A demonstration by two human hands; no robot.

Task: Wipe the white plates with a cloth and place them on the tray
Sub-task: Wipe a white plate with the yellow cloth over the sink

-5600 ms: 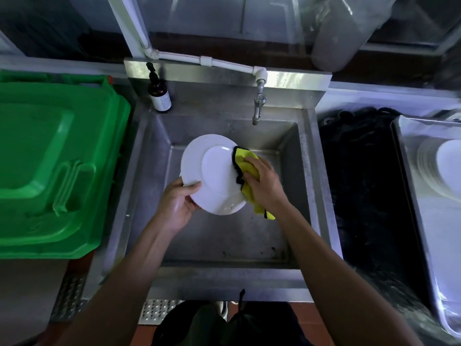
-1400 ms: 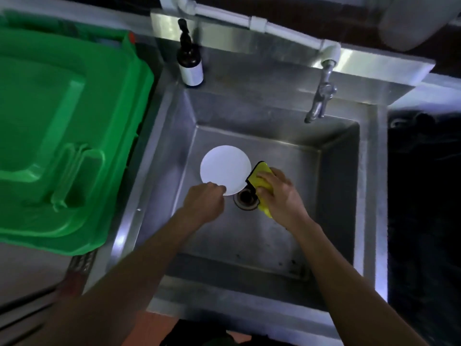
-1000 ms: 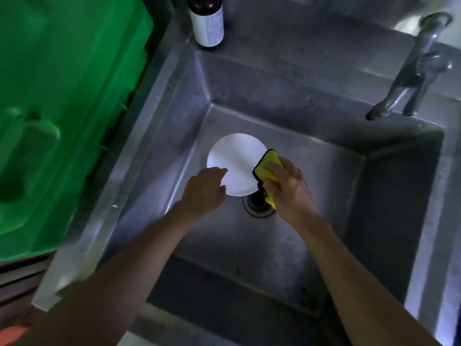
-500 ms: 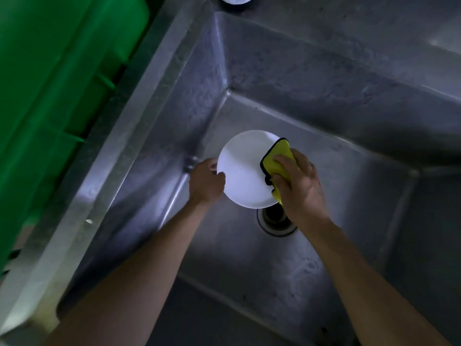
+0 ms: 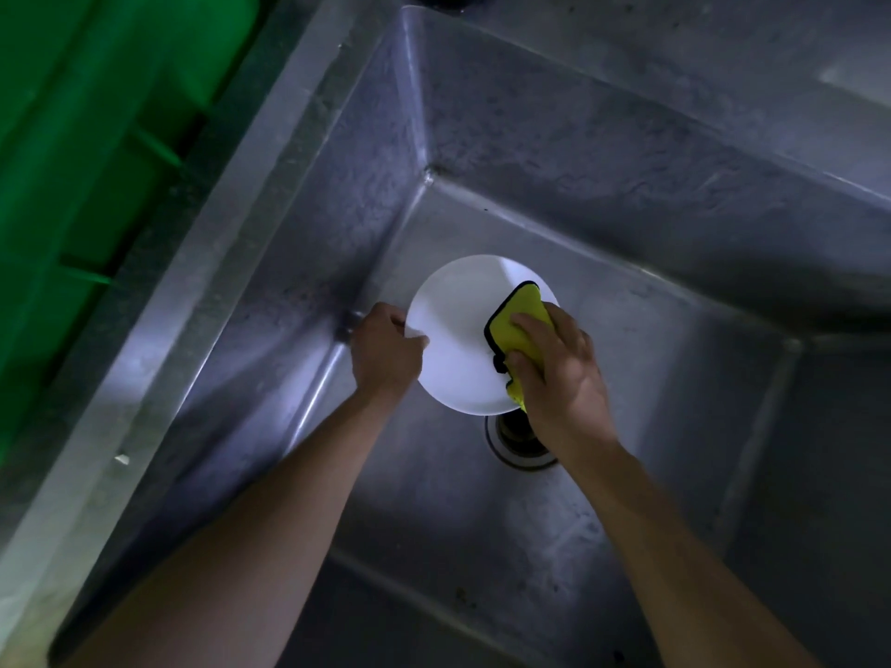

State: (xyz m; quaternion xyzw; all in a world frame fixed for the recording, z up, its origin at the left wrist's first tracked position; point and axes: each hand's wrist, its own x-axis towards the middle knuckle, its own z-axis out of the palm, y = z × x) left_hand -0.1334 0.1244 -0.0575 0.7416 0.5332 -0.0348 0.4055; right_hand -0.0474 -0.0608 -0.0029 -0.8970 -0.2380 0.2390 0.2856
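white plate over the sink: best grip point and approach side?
Grip the white plate at its bare left rim, coming from the left, thumb on the face, as the left hand does. The yellow cloth and right hand cover the right side, and the thin rim suits a pinch.

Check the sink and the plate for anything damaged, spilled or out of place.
Nothing stands out. The white plate looks whole, gripped at its edge by the left hand while the right hand presses the yellow cloth on it. The sink shows only dull stains.
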